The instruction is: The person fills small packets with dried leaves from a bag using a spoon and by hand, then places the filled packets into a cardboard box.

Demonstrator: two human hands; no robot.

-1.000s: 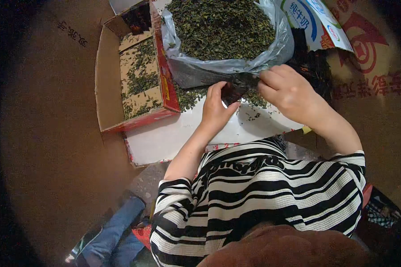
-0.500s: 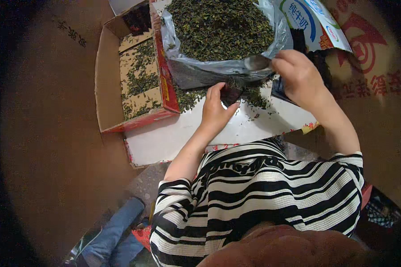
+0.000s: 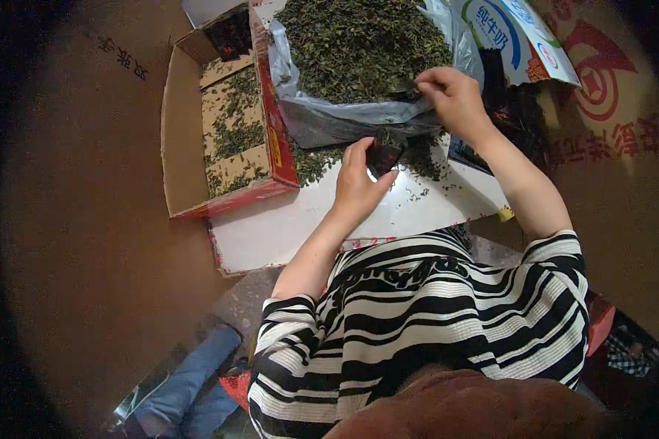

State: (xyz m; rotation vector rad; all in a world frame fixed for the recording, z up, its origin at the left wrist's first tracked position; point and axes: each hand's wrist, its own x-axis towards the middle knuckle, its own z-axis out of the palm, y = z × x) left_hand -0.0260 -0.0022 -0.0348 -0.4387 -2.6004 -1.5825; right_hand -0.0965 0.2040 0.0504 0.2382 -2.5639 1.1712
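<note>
A clear plastic bag (image 3: 300, 118) full of loose dark green dried leaves (image 3: 359, 47) stands at the top middle. My right hand (image 3: 455, 101) is closed on the handle of a spoon (image 3: 403, 91), its bowl partly sunk in the leaves at the bag's near right edge. My left hand (image 3: 356, 184) grips a small dark pouch (image 3: 385, 155) between thumb and fingers, just in front of the bag. The pouch looks open at the top; how full it is cannot be made out. Loose leaves (image 3: 425, 161) lie around it on the white board.
To the left stands an open cardboard box (image 3: 187, 164) with scattered leaves and a dark packet inside. Black packets (image 3: 501, 124) lie right of the bag, beside a milk carton panel (image 3: 523, 44). A person's jeans-clad leg (image 3: 190, 373) shows at the lower left.
My right hand has moved left and slightly up, taking the spoon from the bag's near right edge into the leaves. My left hand holds the pouch in nearly the same place.
</note>
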